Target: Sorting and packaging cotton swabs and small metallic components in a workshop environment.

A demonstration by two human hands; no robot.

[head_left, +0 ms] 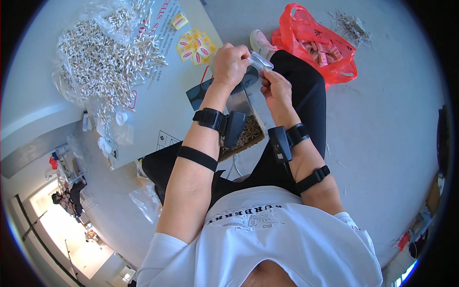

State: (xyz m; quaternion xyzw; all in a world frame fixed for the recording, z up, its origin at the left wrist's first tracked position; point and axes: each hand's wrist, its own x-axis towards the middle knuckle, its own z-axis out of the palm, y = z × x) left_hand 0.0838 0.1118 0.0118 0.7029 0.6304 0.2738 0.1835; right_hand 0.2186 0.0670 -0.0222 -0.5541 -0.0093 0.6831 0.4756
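A small clear plastic bag [260,61] is stretched between my two hands above my thigh. My left hand [231,66] is closed like a fist, gripping the bag's left end. At the other end, my right hand [277,87] pinches it between thumb and fingers. What the bag contains, if anything, is too small to make out. Below my hands, partly hidden by my left forearm, stands an open cardboard box [260,128] with many thin cotton swabs [249,133] in it. Just beyond my left hand, several yellow-and-white cards [196,46] lie on the table.
A big heap of cotton swabs [103,57] with clear plastic film covers the left of the table [179,91]. A red plastic bag [342,71] of pink packets [322,52] stands on the floor to the right, near a loose pile [353,26] of thin whitish pieces.
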